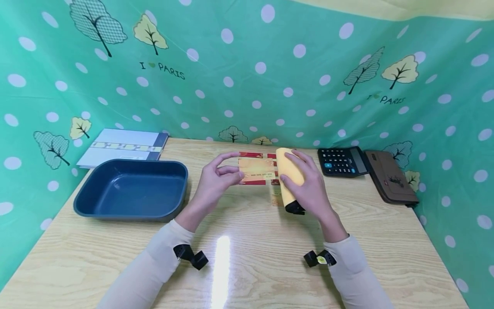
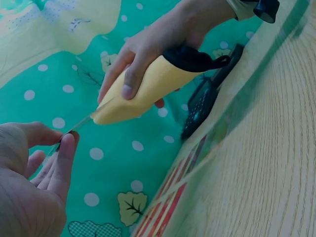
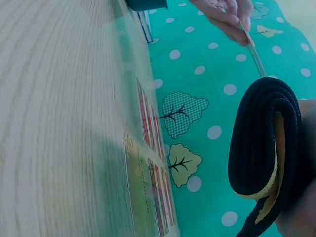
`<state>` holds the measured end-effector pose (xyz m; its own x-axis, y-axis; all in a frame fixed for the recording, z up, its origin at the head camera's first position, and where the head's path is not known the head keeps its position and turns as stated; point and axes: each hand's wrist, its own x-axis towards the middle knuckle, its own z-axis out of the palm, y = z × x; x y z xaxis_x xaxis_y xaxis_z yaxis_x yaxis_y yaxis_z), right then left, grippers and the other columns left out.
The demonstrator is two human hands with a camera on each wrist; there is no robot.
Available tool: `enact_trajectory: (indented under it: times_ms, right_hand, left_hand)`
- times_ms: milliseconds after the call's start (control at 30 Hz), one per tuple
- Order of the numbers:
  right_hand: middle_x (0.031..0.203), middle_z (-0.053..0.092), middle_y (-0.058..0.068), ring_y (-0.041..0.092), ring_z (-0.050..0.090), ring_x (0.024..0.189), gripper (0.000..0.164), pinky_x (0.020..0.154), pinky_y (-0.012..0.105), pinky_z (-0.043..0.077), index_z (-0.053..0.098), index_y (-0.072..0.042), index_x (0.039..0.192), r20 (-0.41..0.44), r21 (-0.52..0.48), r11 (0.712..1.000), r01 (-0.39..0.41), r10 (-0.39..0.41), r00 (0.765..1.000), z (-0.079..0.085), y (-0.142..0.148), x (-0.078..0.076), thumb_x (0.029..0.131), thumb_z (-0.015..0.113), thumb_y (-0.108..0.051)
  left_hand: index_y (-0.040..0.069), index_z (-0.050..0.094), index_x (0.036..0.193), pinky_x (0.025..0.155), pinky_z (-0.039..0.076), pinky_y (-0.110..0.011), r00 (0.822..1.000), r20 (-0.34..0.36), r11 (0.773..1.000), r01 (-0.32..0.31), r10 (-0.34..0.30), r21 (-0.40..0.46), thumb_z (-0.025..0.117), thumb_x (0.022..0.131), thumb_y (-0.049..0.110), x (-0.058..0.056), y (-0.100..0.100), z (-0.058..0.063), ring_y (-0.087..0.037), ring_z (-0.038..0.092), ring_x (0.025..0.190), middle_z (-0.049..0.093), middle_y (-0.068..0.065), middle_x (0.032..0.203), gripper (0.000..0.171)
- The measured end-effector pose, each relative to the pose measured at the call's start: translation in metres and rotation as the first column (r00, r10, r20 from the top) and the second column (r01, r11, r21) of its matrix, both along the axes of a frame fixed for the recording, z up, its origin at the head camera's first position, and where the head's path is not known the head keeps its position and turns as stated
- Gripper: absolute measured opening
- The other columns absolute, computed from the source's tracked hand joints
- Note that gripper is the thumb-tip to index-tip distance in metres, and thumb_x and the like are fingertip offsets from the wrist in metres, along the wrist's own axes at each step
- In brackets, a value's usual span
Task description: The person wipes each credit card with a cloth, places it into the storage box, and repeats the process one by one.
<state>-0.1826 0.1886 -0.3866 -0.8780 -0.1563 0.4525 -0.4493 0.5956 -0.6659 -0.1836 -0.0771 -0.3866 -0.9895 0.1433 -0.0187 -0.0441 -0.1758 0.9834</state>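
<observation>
My left hand (image 1: 214, 182) pinches a gold card (image 1: 254, 166) by its left edge, between thumb and fingers. Printed digits run along the card's lower part. My right hand (image 1: 311, 189) grips a folded yellow cloth (image 1: 286, 171) with a black edge (image 3: 261, 143). The cloth overlaps the card's right end, hiding it. In the left wrist view the card shows almost edge-on, held above the table between hand and cloth. Behind and below it lie several red cards (image 1: 251, 183), with another gold card (image 1: 276, 197) partly covered by the cloth.
To the left stands a dark blue basin (image 1: 131, 216), with a white and blue notebook (image 1: 123, 139) behind it. A black calculator (image 1: 341, 162) and a brown zipped wallet (image 1: 390, 176) lie at the back right. A green dotted curtain (image 1: 247, 81) borders the wooden table (image 1: 266, 266).
</observation>
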Motion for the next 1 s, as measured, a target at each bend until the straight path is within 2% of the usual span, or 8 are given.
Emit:
enact_trajectory:
  times_ms: [100,233,367,467,700,867,1000]
  right_hand:
    - [0.155,0.05,0.01,0.032,0.046,0.146,0.059,0.119,0.058,0.042,0.06,-0.014,0.145,0.005,0.0,1.0,0.003,-0.003,1.0,0.0006,-0.0001,0.0,0.089,0.08,-0.011]
    - [0.155,0.05,0.01,0.031,0.045,0.146,0.059,0.12,0.058,0.041,0.06,-0.014,0.145,0.008,0.0,1.0,0.005,-0.005,1.0,-0.0004,-0.0003,-0.0002,0.089,0.08,-0.012]
    - [0.155,0.051,0.01,0.031,0.046,0.146,0.059,0.119,0.058,0.041,0.061,-0.014,0.144,0.003,-0.002,1.0,0.005,-0.005,1.0,-0.0012,-0.0001,0.0,0.089,0.08,-0.012]
    - [0.155,0.051,0.009,0.032,0.046,0.146,0.058,0.119,0.058,0.042,0.061,-0.014,0.144,0.0,-0.002,1.0,0.006,-0.006,1.0,-0.001,-0.0002,0.0003,0.089,0.08,-0.011]
    - [0.155,0.05,0.01,0.032,0.045,0.146,0.059,0.118,0.06,0.041,0.061,-0.014,0.144,-0.002,-0.005,1.0,0.005,-0.005,1.0,-0.0005,0.0004,-0.0001,0.089,0.08,-0.011]
    - [0.155,0.05,0.009,0.032,0.045,0.146,0.059,0.119,0.059,0.042,0.061,-0.014,0.144,-0.001,-0.009,1.0,0.008,-0.008,1.0,-0.0008,0.0003,-0.0001,0.089,0.08,-0.011]
    - [0.155,0.051,0.009,0.032,0.046,0.146,0.059,0.119,0.059,0.042,0.061,-0.014,0.144,-0.007,-0.01,1.0,0.008,-0.008,1.0,-0.0011,0.0003,0.0009,0.088,0.081,-0.011]
  left_hand:
    - [0.003,0.065,0.132,0.09,0.066,-0.037,1.0,-0.019,1.0,-0.022,0.021,-0.017,0.072,0.092,-0.001,0.0003,-0.0011,-0.0004,-0.014,0.075,0.083,0.075,0.0,0.092,0.041]
    - [0.0,0.073,0.122,0.088,0.065,-0.028,0.998,-0.018,0.996,-0.056,0.055,-0.062,0.072,0.093,0.003,-0.0001,-0.0032,-0.0001,-0.013,0.074,0.092,0.076,-0.008,0.104,0.03]
    - [0.001,0.073,0.124,0.091,0.064,-0.028,0.998,-0.007,0.995,-0.069,0.068,-0.068,0.071,0.095,0.004,-0.0013,-0.0053,0.0021,-0.009,0.075,0.097,0.075,-0.017,0.121,0.029]
    - [-0.002,0.072,0.125,0.091,0.064,-0.03,0.998,-0.01,0.997,-0.069,0.069,-0.045,0.068,0.098,0.005,-0.0016,-0.0063,0.0037,-0.01,0.076,0.096,0.072,-0.02,0.128,0.028]
    - [-0.005,0.069,0.128,0.092,0.063,-0.028,0.997,0.0,0.997,-0.078,0.078,-0.029,0.057,0.102,0.0,-0.0028,-0.0066,0.005,-0.014,0.078,0.092,0.069,-0.022,0.132,0.029]
    - [-0.004,0.068,0.13,0.095,0.062,-0.026,0.995,0.006,0.995,-0.095,0.095,-0.026,0.063,0.098,-0.002,-0.0034,-0.0066,0.0043,-0.015,0.077,0.1,0.07,-0.022,0.132,0.033]
    - [-0.004,0.069,0.128,0.094,0.062,-0.027,0.995,-0.01,0.995,-0.098,0.098,-0.009,0.067,0.097,-0.001,-0.0029,-0.0064,0.0036,-0.014,0.077,0.1,0.071,-0.022,0.128,0.032]
